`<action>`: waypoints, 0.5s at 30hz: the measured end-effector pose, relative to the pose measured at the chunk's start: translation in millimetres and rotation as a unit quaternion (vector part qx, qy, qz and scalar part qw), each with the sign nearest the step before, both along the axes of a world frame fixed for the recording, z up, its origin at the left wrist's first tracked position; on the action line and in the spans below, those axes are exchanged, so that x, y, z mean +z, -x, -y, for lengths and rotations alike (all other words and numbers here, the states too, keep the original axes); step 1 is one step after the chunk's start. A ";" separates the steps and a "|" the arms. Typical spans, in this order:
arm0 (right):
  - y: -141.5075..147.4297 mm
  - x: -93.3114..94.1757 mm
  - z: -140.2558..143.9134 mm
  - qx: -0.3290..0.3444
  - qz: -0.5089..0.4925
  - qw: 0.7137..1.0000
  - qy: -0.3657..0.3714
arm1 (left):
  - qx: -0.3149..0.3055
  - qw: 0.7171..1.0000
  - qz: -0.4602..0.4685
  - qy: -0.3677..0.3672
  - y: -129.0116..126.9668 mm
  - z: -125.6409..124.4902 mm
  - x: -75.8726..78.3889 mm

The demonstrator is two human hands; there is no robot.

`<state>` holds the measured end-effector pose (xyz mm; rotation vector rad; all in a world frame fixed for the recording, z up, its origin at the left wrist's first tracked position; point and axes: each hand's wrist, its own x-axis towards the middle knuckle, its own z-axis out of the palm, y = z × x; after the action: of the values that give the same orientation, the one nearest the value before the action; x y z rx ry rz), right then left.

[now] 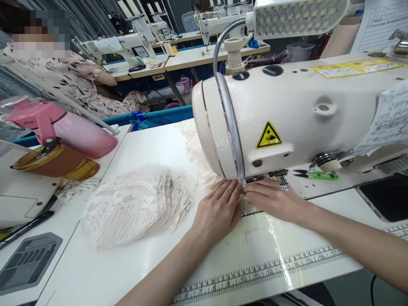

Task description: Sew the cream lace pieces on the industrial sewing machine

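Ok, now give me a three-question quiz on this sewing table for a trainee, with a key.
1. True or false: the green snips lie on the same side of the left hand as the right hand.
2. Which is nearest the left hand: (a) phone, (b) lace pile, (c) pink bottle?
3. Fill in: the yellow warning sign on the sewing machine is a ____.

Key: 1 true; 2 b; 3 triangle.
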<state>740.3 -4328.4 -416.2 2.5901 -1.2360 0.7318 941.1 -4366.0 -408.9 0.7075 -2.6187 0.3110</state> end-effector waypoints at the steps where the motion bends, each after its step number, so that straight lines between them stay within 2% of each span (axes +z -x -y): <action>1: 0.7 0.6 0.1 -0.006 -0.010 1.000 0.009 | 0.003 1.000 0.000 0.003 0.5 -0.4 0.2; 7: 3.2 2.6 -0.9 -0.049 -0.060 0.993 0.084 | 0.014 1.000 0.007 0.017 2.8 -2.7 0.4; 11: 3.6 0.5 -3.4 -0.091 -0.055 0.988 0.111 | 0.013 1.000 0.013 0.022 3.7 -2.7 -0.2; 15: 5.4 1.8 -3.8 -0.099 -0.064 0.985 0.126 | 0.015 1.000 0.011 0.019 4.9 -2.1 -0.5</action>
<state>734.9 -4324.6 -414.5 2.2371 -1.2494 0.6258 936.2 -4363.8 -409.3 0.7356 -2.6182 0.3780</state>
